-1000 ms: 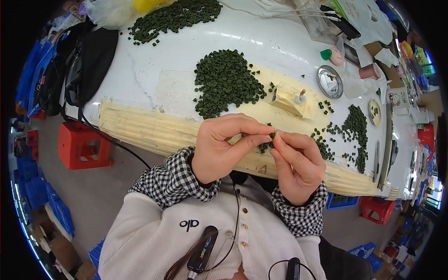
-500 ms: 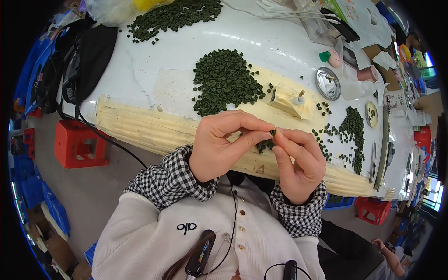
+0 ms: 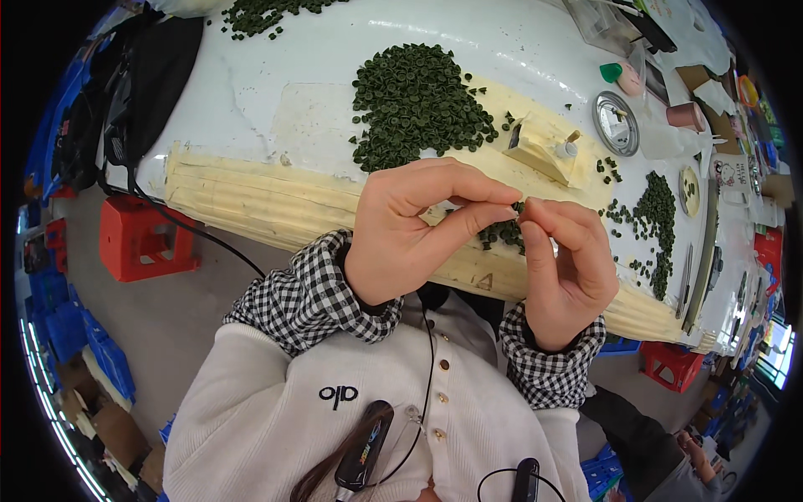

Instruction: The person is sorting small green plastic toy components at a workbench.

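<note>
Above the table's near edge, my two hands meet at the fingertips. My left hand (image 3: 410, 226) is closed, its thumb and forefinger pinching a tiny dark green piece (image 3: 519, 209) that is mostly covered by the fingers. Curled in from the other side, my right hand (image 3: 577, 259) touches the same spot; what its own fingers grip is hidden. A few loose green pieces (image 3: 502, 235) lie just beneath the fingertips. Beyond my hands spreads a big heap of small dark green cone-like pieces (image 3: 414, 105).
A cream block with an upright peg (image 3: 548, 151) stands right of the heap. Further right are a round metal lid (image 3: 615, 124), a smaller green pile (image 3: 657, 205) and tweezers (image 3: 685, 280). A black bag (image 3: 150, 92) rests at the left, above a red stool (image 3: 144, 238).
The view has shifted, so table and hands sit further up and right in the picture. Both hands stay fingertip to fingertip; the green piece between them shows less.
</note>
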`<state>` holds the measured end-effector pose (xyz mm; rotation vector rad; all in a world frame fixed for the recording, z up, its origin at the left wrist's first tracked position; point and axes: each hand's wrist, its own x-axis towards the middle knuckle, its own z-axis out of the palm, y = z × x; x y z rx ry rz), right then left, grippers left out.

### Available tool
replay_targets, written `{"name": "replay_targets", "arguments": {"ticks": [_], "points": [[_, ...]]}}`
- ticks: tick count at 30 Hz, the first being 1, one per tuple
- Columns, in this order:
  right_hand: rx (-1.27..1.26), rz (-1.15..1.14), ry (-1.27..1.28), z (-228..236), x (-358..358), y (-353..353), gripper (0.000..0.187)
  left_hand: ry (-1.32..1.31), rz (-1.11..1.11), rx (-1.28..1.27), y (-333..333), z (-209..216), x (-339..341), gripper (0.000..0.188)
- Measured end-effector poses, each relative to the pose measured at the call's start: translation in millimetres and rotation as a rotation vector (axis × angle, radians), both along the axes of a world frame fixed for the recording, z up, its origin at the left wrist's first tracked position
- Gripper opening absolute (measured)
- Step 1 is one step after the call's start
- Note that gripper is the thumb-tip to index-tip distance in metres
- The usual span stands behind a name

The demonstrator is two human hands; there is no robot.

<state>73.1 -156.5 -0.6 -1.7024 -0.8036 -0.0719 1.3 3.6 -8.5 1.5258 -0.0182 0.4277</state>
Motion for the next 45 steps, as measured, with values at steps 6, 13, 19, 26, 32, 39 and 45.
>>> {"name": "replay_targets", "arguments": {"ticks": [6,13,19,26,32,39,45], "points": [[-0.062,0.050,-0.102,-0.7,-4.3,0.4,0.028,0.002,0.011,-0.016,-0.5,-1.9,0.3,0.020],[-0.120,0.066,-0.165,1.3,-3.4,-1.8,0.031,0.038,-0.015,-0.071,-0.9,-0.6,-0.7,0.019],[-0.181,0.043,-0.296,1.7,-3.2,-2.2,0.033,0.071,-0.039,-0.128,-0.5,-1.1,-0.8,0.018],[-0.211,0.045,-0.492,0.7,0.9,-1.5,0.033,0.084,-0.062,-0.176,0.7,-2.5,-2.2,0.017],[-0.220,0.055,-0.529,1.1,2.6,-2.7,0.033,0.060,-0.067,-0.262,-1.0,0.0,-1.9,0.015],[-0.279,-0.254,-0.463,35.1,36.3,-9.7,0.023,0.035,0.074,-0.069,-1.0,-0.2,-0.4,0.017],[-0.441,-0.201,-0.589,37.9,67.1,7.7,0.015,-0.010,0.171,-0.001,-1.4,-1.8,0.1,0.017]]}}
